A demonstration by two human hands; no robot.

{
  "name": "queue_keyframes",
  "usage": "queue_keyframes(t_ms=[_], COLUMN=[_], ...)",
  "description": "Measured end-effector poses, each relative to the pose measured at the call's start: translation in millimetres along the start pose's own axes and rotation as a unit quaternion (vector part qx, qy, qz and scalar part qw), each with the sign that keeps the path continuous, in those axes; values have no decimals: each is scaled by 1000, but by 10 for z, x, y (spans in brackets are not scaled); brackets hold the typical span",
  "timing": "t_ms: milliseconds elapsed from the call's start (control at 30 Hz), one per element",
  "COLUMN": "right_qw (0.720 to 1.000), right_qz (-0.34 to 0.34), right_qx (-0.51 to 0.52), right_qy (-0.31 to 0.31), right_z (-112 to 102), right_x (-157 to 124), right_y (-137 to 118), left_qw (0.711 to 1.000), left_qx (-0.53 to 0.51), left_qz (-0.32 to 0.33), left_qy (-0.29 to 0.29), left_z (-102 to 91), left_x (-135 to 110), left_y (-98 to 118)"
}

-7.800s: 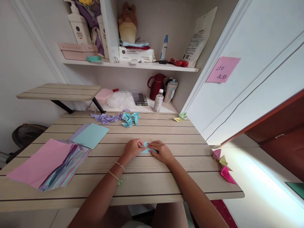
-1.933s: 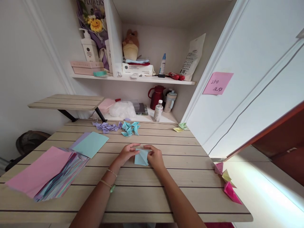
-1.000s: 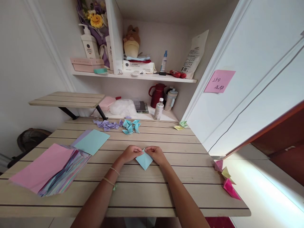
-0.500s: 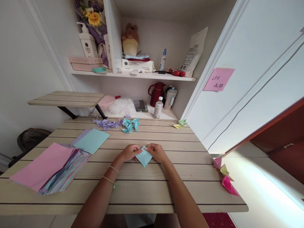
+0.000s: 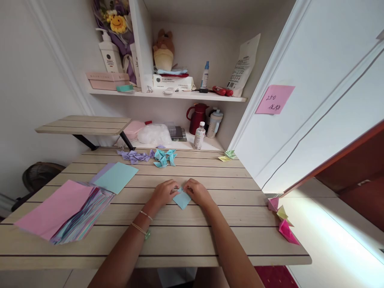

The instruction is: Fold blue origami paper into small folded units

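Observation:
A small light blue folded paper [image 5: 181, 199] lies on the slatted wooden table [image 5: 186, 236] in front of me. My left hand [image 5: 163, 192] presses its upper left part with curled fingers. My right hand [image 5: 197, 191] pinches its upper right part. The paper's lower corner points toward me and shows between both hands.
A fanned stack of coloured sheets [image 5: 67, 210] topped by pink lies at the left, a teal sheet [image 5: 115, 177] beside it. Folded purple pieces [image 5: 134, 156] and teal pieces [image 5: 164, 157] sit at the back. Pink and yellow folded pieces [image 5: 283, 222] rest at the right edge. Shelves hold bottles [image 5: 199, 135].
Over the last second the blue paper's visible part has shrunk as both hands closed over its top. The hands stayed at the same spot on the table.

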State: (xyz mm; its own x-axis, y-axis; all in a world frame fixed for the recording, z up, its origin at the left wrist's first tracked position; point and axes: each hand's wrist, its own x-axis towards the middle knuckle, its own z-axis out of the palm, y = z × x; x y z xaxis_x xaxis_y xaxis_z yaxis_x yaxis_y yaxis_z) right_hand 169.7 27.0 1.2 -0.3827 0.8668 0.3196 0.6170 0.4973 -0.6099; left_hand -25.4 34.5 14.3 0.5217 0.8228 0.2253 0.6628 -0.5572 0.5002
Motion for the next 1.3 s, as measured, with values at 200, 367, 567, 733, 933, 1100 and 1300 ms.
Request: queue_keyframes(t_ms=[200, 367, 567, 733, 933, 1100, 1300], right_qw=[993, 990, 986, 982, 988, 997, 995], right_qz=[-38, -29, -12, -1, 13, 54, 96], right_qx=[40, 67, 117, 145, 134, 55, -21], right_qy=[-104, -117, -121, -121, -79, -24, 33], right_z=[-97, -104, -134, -114, -77, -26, 68], right_x=[-72, -74, -86, -110, -114, -97, -70], right_y=[19, 57, 82, 131, 136, 87, -5], left_qw=[994, 990, 984, 978, 978, 989, 997], left_qx=[-49, -83, -136, -171, -184, -146, -67], left_qz=[55, 61, 43, 27, 23, 14, -8], left_qy=[-74, -96, -107, -113, -92, -26, 49], left_z=[-12, -44, -21, 17, 34, 75, 180], left_x=[-42, -40, -27, -24, -18, -12, -15], left_y=[-14, -41, -137, -206, -217, -182, -91])
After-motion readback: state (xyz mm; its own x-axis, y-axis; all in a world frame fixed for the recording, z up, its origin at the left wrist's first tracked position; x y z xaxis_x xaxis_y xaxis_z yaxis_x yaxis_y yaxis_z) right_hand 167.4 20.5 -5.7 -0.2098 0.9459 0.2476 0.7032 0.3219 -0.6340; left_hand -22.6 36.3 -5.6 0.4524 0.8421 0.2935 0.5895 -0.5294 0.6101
